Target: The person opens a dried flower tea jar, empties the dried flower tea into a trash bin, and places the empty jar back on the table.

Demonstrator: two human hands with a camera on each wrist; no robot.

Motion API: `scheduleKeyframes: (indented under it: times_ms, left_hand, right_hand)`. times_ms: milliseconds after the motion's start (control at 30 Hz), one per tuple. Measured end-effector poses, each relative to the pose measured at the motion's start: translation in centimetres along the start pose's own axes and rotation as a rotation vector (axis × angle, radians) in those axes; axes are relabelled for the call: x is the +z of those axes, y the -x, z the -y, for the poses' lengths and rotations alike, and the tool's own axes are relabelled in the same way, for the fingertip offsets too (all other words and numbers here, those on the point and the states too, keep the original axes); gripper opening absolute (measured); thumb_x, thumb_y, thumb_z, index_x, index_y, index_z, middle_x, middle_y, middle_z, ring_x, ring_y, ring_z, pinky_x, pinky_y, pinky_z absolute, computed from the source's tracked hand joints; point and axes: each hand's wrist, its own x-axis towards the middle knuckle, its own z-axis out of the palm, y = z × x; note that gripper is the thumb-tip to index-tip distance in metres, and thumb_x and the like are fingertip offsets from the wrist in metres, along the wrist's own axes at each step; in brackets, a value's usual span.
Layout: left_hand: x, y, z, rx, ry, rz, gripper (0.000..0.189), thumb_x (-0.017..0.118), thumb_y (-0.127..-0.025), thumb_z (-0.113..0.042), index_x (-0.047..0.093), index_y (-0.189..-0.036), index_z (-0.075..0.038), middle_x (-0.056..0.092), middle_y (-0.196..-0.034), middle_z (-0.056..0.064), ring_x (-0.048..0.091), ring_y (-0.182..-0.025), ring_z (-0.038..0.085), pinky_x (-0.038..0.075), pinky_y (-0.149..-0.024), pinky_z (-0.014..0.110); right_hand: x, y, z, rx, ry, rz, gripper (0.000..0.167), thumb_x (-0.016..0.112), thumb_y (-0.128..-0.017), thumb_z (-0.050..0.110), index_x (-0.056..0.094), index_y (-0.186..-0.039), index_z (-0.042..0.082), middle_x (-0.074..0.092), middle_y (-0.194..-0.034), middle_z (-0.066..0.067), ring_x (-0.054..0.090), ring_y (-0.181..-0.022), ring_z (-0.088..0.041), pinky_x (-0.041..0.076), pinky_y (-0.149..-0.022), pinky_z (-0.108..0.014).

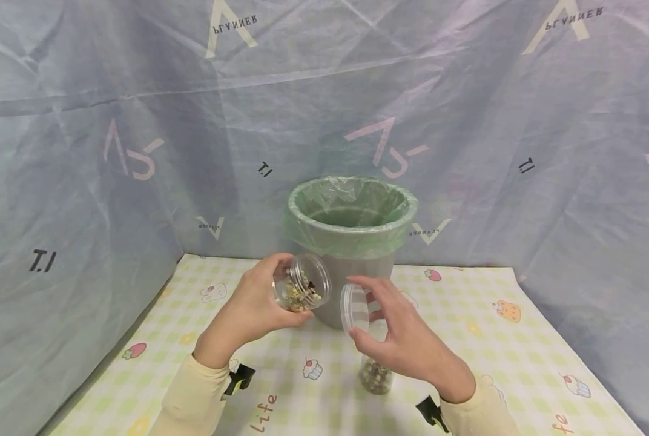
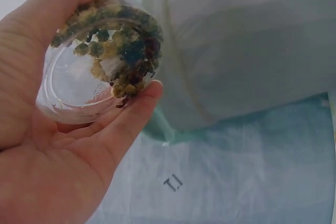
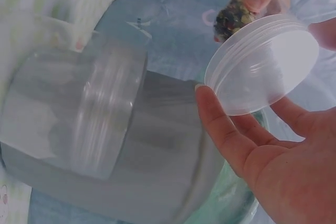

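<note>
Tilted with its open mouth toward the right, a clear plastic jar (image 1: 309, 266) sits in my left hand (image 1: 248, 309), thumb and fingers curled round it. Dried flowers (image 2: 126, 51), yellowish and dark, have gathered along the jar's lower side. My right hand (image 1: 408, 333) pinches a round, translucent screw lid (image 3: 262, 66) by its edge, apart from the jar and to its right. On the table below the right hand stands a second clear jar (image 1: 376, 376) with similar dried contents; the hand partly hides it. Its upper part (image 3: 107, 114) appears large in the right wrist view.
Behind the hands stands a grey bin (image 1: 376, 266) lined with a green, see-through bag (image 1: 303, 233). A checked tablecloth (image 1: 281, 399) with printed cakes and strawberries covers the table. Grey-blue fabric (image 1: 194, 151) walls off the back and both sides.
</note>
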Motion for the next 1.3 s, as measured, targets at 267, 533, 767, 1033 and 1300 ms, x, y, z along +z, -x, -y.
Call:
scheduleKeyframes:
  times_ms: [267,533,767,1033,1300]
  left_hand:
    - [-1.9,0.2,0.7,-0.107,-0.032,-0.019,0.101,0.098,-0.066,-0.039,0.048,-0.146,-0.005,0.062,-0.131,0.007,0.061,-0.113,0.025,0.052,-0.095,0.048]
    - [-3.7,0.2,2.3,-0.171,0.025,-0.056,0.100,0.098,-0.067,-0.037,0.047,-0.147,-0.007,0.066,-0.133,0.007,0.064,-0.125,0.029,0.049,-0.104,0.054]
    - [-4.8,0.2,4.0,-0.199,0.059,-0.090,0.098,0.096,-0.069,-0.044,0.047,-0.145,-0.008,0.063,-0.138,0.009,0.062,-0.129,0.032,0.048,-0.106,0.054]
    - [-5.1,-0.2,5.3,-0.261,0.045,-0.081,0.101,0.092,-0.071,-0.053,0.044,-0.149,-0.009,0.057,-0.143,0.010,0.057,-0.134,0.036,0.047,-0.107,0.055]
    - [-5.2,-0.1,6.9,-0.305,0.059,-0.079,0.102,0.091,-0.072,-0.054,0.043,-0.151,-0.011,0.056,-0.141,0.014,0.056,-0.135,0.039,0.047,-0.108,0.055]
  right_hand:
    - [0.9,0.0,0.5,0.014,0.019,0.028,0.076,0.076,-0.088,0.019,0.041,-0.154,0.036,0.050,-0.137,0.006,0.054,-0.113,-0.015,0.058,-0.086,-0.034]
    - [2.5,0.2,0.8,-0.025,0.088,0.055,0.079,0.077,-0.088,0.024,0.040,-0.157,0.036,0.050,-0.143,0.007,0.056,-0.116,-0.010,0.056,-0.084,-0.030]
    - [3.7,0.5,1.2,-0.063,0.158,0.056,0.079,0.077,-0.086,0.026,0.041,-0.156,0.035,0.050,-0.142,0.008,0.054,-0.115,-0.009,0.053,-0.087,-0.030]
    - [5.2,0.8,0.9,-0.092,0.238,0.078,0.076,0.075,-0.086,0.031,0.043,-0.155,0.031,0.051,-0.144,0.006,0.051,-0.130,-0.014,0.049,-0.103,-0.041]
    - [7.2,1.0,0.6,-0.069,0.215,0.147,0.068,0.072,-0.089,0.029,0.048,-0.152,0.023,0.052,-0.144,0.000,0.051,-0.129,-0.017,0.048,-0.103,-0.044]
